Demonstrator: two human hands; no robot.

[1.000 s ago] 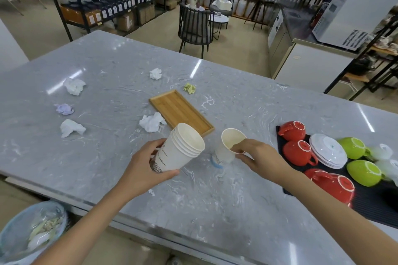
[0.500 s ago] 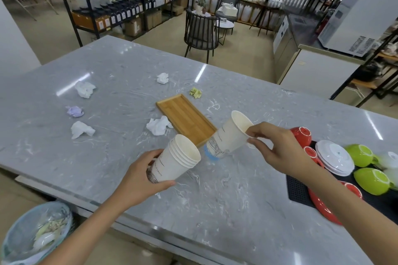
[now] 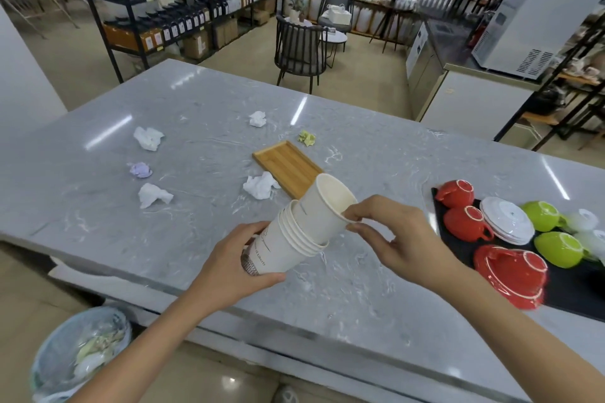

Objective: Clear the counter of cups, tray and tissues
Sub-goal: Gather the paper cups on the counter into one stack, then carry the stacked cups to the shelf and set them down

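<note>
One loose paper cup point(image 3: 327, 203), standing on the counter point(image 3: 196, 147) a second ago, now sits half-nested in the cup stack point(image 3: 281, 245); right hand point(image 3: 402, 239) pinches its rim, left hand point(image 3: 229, 275) wraps the stack. Wooden tray point(image 3: 286, 167) and tissues remain.

Counter point(image 3: 196, 239), near centre: left hand point(image 3: 229, 267) grips tilted cup stack point(image 3: 281, 249); right hand point(image 3: 397, 240) pinches single cup point(image 3: 322, 206) partly nested inside. Wooden tray point(image 3: 284, 165) beyond.
</note>
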